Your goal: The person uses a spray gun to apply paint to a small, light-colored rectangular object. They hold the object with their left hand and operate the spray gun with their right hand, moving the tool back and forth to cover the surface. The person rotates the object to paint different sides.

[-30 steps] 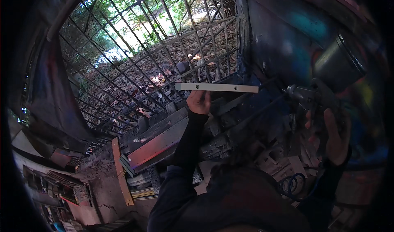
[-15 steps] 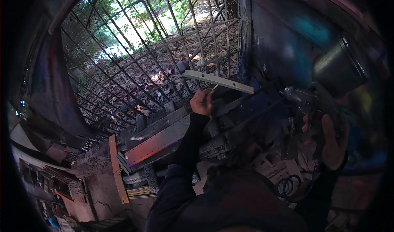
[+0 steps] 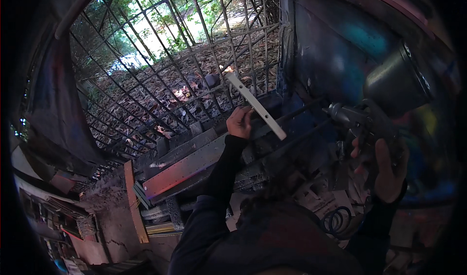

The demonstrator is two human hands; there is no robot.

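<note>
My left hand (image 3: 238, 123) is closed in a pinch beside a pale, narrow strip (image 3: 257, 106) with a few small holes along it. The strip is held up at a slant, its upper end toward the barred window. A thin yellowish stick joined hand and strip a moment earlier; now it is mostly hidden by fingers and strip. On the right, my right hand (image 3: 387, 175) is wrapped round a metal spray gun (image 3: 351, 115) whose nozzle points left toward the strip. A large dark grey cup (image 3: 396, 83) sits on top of the gun.
Behind the strip are metal window bars (image 3: 198, 19), with dry leaves outside. A long board (image 3: 187, 172), tinted red, lies below my left hand on dark beams. A coiled hose (image 3: 335, 220) hangs beneath the gun. A paint-stained sheet (image 3: 331, 46) stands at the right.
The strip has turned clockwise from nearly level to a steep slant, its right end dropping. My left hand stays in place. The spray gun has shifted slightly left.
</note>
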